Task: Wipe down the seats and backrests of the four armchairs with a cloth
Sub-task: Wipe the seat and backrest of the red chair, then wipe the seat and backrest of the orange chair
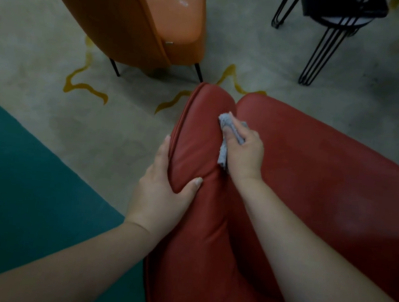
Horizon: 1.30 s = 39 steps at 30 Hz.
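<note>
Red armchair (312, 186) fills the frame from 6 to 3 o'clock; its padded arm runs as a long ridge from 6 toward 12 o'clock, rounded end pointing away from the person.

Left hand (163, 191) grips that ridge at centre: fingers wrapped over the outer piped edge, thumb pressed on the inner face.

Right hand (242, 152), just beyond, curls around a grey cloth (226, 138) and presses it against the inner side of the arm, beside the crease where arm meets seat cushion. Cloth bunched, long axis along the ridge.

Teal rug area (20, 182) at 8 o'clock. Bare floor beyond the arm's tip.

Orange armchair (138, 16) at 11 o'clock, black wire-legged chair (332, 25) at 1 o'clock, both well apart from the red armchair.
</note>
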Available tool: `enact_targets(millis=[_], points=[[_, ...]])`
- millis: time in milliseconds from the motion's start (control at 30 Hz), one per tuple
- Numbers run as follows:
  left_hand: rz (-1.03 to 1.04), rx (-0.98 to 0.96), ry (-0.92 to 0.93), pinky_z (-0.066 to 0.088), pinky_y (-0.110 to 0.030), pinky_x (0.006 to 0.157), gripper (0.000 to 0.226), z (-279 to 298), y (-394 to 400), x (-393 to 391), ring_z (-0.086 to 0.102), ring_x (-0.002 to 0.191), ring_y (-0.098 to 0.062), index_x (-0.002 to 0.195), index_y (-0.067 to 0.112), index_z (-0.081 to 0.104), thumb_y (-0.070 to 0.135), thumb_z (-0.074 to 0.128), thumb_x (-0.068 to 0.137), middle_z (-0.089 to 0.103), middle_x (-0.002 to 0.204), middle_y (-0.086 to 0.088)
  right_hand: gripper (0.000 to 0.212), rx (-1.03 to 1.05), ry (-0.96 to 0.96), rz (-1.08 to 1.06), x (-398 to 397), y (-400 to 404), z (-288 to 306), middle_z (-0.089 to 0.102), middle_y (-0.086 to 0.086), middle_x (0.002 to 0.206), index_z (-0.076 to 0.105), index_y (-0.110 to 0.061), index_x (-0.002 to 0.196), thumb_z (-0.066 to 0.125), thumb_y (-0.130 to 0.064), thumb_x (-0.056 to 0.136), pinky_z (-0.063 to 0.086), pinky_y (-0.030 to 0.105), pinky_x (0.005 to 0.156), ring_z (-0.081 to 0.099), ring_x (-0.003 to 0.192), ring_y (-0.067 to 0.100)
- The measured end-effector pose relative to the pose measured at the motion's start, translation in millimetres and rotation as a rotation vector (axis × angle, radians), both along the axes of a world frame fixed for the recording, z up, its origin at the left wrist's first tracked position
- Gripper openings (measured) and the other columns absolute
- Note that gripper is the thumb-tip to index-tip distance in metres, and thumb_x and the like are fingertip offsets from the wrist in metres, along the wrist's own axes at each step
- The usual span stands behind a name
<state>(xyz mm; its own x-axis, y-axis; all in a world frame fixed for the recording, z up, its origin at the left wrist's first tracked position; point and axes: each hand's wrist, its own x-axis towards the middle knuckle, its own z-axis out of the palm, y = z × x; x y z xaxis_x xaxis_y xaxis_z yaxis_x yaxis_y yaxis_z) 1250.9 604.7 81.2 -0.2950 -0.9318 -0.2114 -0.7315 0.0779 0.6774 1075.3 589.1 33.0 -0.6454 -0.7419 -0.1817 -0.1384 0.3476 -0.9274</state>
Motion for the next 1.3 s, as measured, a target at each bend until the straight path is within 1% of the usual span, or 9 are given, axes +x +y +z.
enact_targets(millis=[100,333,500,567,667,800,933,1167,1300], points=[[0.002,0.025,0.011,0.032,-0.019,0.099,0.094,2.2,-0.5,-0.9,0.043,0.132,-0.011,0.149,0.042,0.009,0.054,0.067,0.076,0.041,0.148,0.007,0.035,0.076,0.000,0.045,14.1,42.6,4.2,0.053,-0.002,0.103,0.061,-0.025,0.125,0.063,-0.020,0.090,0.026,-0.009,0.080,0.049,0.091,-0.005],[-0.011,0.042,0.025,0.031,-0.024,0.100,0.092,4.2,-1.8,0.2,0.042,0.133,-0.017,0.151,0.037,0.009,0.050,0.067,0.080,0.040,0.149,0.002,0.035,0.250,0.001,0.187,28.7,93.0,25.5,0.055,0.004,0.104,0.062,-0.025,0.123,0.065,-0.021,0.089,0.028,-0.007,0.073,0.049,0.080,-0.004],[-0.125,0.099,0.019,0.037,-0.032,0.103,0.094,8.8,-6.6,6.9,0.040,0.134,-0.018,0.152,0.034,0.000,0.052,0.062,0.083,0.032,0.153,0.000,0.030,0.354,0.045,0.247,23.1,100.7,50.5,0.048,-0.008,0.100,0.064,-0.037,0.118,0.063,-0.028,0.090,0.034,-0.001,0.068,0.050,0.082,-0.002],[-0.220,0.140,-0.007,0.040,-0.037,0.106,0.096,12.3,-15.1,15.2,0.041,0.134,-0.019,0.152,0.033,-0.004,0.055,0.060,0.084,0.030,0.154,-0.001,0.029,0.323,0.112,0.168,20.7,94.6,64.0,0.054,-0.004,0.100,0.067,-0.033,0.116,0.064,-0.024,0.089,0.032,0.000,0.070,0.051,0.084,-0.002],[-0.357,0.136,-0.048,0.039,-0.037,0.106,0.087,21.9,-36.2,33.1,0.040,0.135,-0.018,0.153,0.031,0.001,0.057,0.053,0.088,0.031,0.154,-0.001,0.029,0.200,0.171,-0.011,22.7,78.0,85.5,0.070,0.005,0.102,0.069,-0.016,0.115,0.065,-0.012,0.087,0.037,0.001,0.070,0.059,0.080,-0.004],[-0.459,0.021,-0.162,0.043,-0.039,0.099,0.076,46.5,-75.4,67.2,0.041,0.133,-0.021,0.152,0.033,0.004,0.061,0.041,0.091,0.031,0.153,-0.001,0.030,0.194,0.206,-0.157,45.5,54.0,110.9,0.063,0.014,0.111,0.067,-0.018,0.119,0.063,-0.016,0.089,0.045,0.020,0.090,0.062,0.098,0.016],[-0.566,-0.113,-0.310,0.032,-0.037,0.108,0.074,72.0,-128.3,97.5,0.031,0.139,-0.025,0.153,0.026,0.011,0.057,0.041,0.093,0.028,0.155,-0.002,0.030,0.165,0.222,-0.209,80.6,29.1,136.1,0.057,0.016,0.111,0.066,-0.020,0.120,0.062,-0.016,0.090,0.039,0.013,0.084,0.059,0.096,0.014],[-0.683,-0.298,-0.488,0.022,-0.039,0.117,0.073,104.8,-196.8,146.3,0.020,0.144,-0.022,0.153,0.024,0.013,0.059,0.037,0.093,0.021,0.159,0.001,0.030,0.099,0.257,-0.244,123.6,-19.5,170.3,0.055,0.016,0.109,0.067,-0.019,0.119,0.064,-0.016,0.089,0.040,0.019,0.093,0.057,0.097,0.015],[-0.709,-0.366,-0.554,0.020,-0.040,0.117,0.073,113.2,-224.3,163.8,0.020,0.145,-0.022,0.153,0.025,0.012,0.061,0.034,0.093,0.020,0.159,0.003,0.030,0.074,0.260,-0.194,134.3,-52.1,176.2,0.049,0.007,0.104,0.066,-0.022,0.118,0.064,-0.019,0.089,0.028,-0.003,0.078,0.050,0.095,0.006]])
